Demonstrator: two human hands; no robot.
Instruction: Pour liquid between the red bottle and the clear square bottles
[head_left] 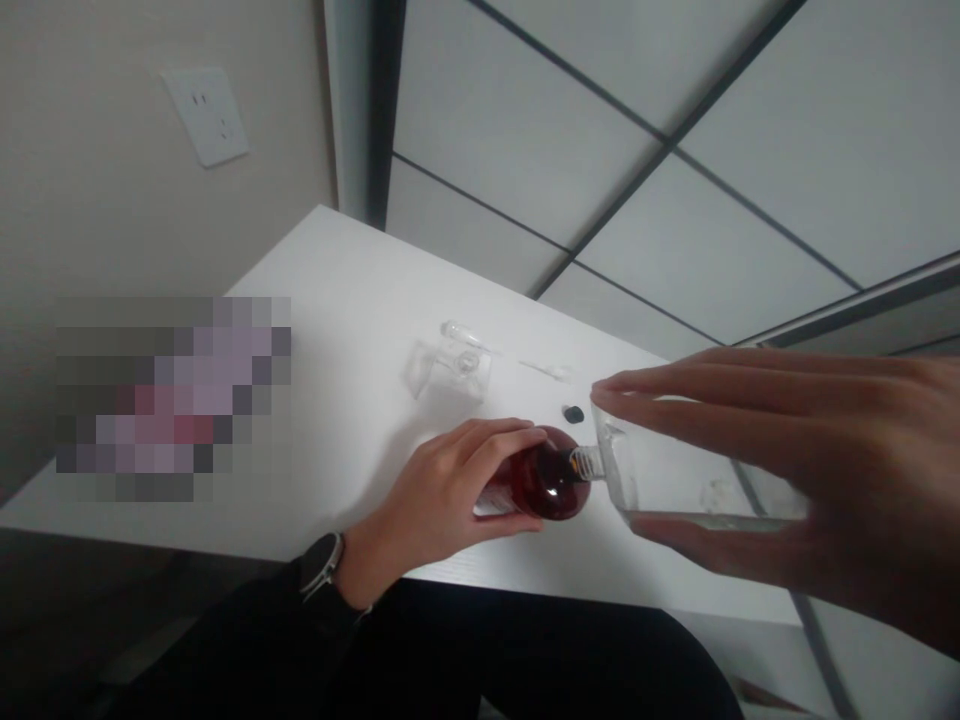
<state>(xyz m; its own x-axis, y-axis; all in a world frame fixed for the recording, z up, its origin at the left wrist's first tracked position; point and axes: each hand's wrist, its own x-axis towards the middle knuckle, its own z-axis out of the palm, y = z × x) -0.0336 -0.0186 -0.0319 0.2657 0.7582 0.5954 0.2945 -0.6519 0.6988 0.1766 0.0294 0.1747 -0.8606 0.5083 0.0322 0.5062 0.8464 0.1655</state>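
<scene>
My left hand [450,490] is wrapped round a dark red, see-through bottle [551,490] with a rounded shoulder, holding it over the white table. In my right hand [810,450] is a clear bottle [622,480], gripped between the thumb and the stretched fingers. It lies tilted on its side, and its threaded neck points left, right at the top of the red bottle. Whether the two necks touch, I cannot tell. A small black cap [574,414] lies on the table just beyond the bottles.
Beyond my left hand, a small clear container [439,372] stands on the white table [322,330]. A clear dropper-like tube [461,333] and a thin clear piece [546,370] lie near it. A blurred-out object [180,400] sits at the left. Paneled doors [525,120] border the far side.
</scene>
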